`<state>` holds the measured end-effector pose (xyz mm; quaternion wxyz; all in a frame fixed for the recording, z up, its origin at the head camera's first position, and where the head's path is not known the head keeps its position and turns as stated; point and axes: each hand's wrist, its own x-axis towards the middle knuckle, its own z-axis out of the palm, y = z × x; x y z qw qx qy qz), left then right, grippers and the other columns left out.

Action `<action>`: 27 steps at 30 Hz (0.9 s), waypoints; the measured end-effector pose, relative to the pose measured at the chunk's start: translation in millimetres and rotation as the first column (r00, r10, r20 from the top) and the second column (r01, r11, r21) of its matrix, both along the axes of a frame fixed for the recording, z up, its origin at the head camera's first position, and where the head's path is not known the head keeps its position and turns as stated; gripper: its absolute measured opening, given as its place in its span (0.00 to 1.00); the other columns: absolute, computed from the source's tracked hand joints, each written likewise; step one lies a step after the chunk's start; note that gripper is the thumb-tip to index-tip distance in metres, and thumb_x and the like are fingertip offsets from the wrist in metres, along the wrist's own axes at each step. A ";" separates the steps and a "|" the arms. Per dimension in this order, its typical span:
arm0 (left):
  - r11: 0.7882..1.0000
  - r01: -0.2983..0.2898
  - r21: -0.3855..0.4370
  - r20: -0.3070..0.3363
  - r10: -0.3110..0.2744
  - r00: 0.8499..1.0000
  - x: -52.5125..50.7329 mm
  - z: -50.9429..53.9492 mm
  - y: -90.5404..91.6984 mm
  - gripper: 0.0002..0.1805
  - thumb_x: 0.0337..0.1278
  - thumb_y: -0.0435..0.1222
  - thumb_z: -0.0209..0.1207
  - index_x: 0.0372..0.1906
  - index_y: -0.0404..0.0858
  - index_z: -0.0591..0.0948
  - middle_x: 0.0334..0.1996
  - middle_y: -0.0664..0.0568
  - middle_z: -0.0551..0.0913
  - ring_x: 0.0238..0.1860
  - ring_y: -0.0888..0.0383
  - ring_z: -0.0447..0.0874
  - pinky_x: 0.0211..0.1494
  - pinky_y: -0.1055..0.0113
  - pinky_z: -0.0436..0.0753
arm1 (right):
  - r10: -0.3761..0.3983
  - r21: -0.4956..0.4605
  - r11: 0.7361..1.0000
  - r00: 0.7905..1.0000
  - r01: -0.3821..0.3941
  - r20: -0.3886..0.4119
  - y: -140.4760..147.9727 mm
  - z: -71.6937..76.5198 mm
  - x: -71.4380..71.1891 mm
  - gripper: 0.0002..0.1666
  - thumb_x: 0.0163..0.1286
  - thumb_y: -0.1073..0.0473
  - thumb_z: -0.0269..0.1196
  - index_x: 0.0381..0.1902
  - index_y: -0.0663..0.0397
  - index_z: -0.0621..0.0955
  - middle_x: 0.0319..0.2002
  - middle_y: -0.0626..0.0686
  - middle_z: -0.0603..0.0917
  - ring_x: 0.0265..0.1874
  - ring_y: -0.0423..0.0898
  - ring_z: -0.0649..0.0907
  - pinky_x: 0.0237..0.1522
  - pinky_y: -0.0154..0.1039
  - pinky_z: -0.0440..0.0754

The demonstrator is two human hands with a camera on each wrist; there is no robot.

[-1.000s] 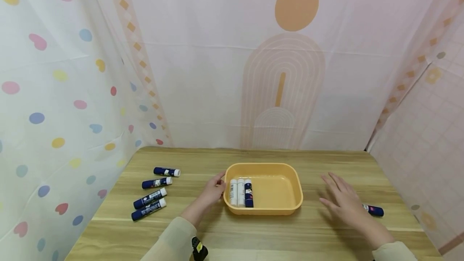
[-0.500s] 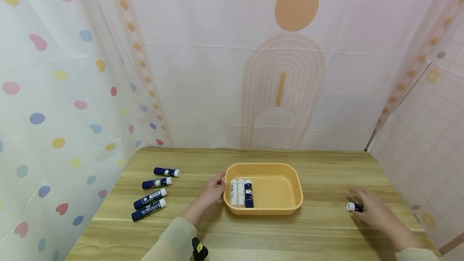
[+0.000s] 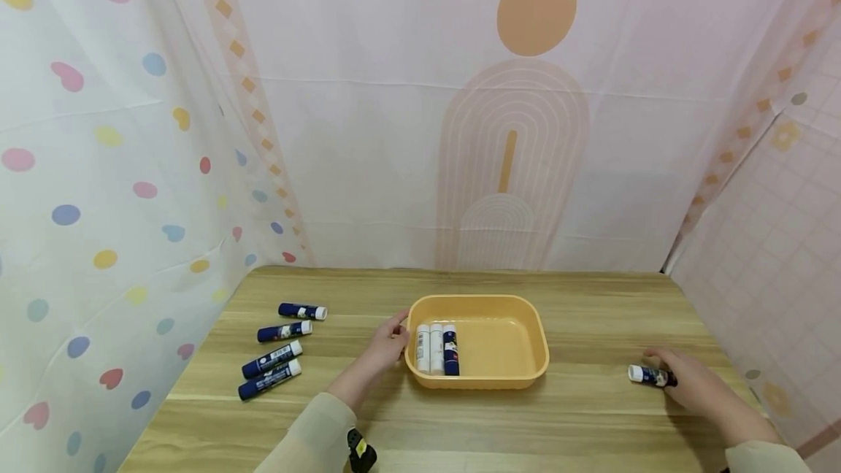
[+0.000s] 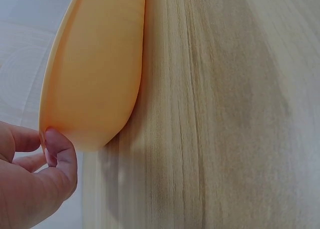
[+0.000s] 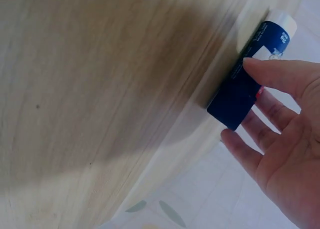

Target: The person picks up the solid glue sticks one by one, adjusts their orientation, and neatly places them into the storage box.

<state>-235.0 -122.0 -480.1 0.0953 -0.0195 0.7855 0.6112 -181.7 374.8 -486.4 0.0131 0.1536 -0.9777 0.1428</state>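
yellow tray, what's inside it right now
Inside the yellow tray, against its left end, a white tube, a second white tube and a dark blue tube lie side by side. Whatever is directly beneath them is covered and cannot be seen.

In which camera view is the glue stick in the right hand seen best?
The right wrist view: the glue stick appears largest there, its white cap and blue body clear, though the right hand covers part. The head view shows it small, cap included; the left wrist view does not show it.

The right grip (image 3: 692, 385) now pinches a glue stick (image 3: 652, 376).
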 end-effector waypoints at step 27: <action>1.000 0.005 0.015 0.001 -0.005 1.000 0.7 1.5 -0.5 0.26 0.69 0.28 0.43 0.70 0.33 0.60 0.37 0.45 0.67 0.30 0.59 0.67 0.30 0.70 0.73 | 0.016 -0.286 0.957 0.988 -0.059 -0.153 -36.4 7.2 -10.1 0.41 0.53 0.71 0.68 0.65 0.62 0.66 0.33 0.53 0.77 0.26 0.29 0.73 0.23 0.30 0.77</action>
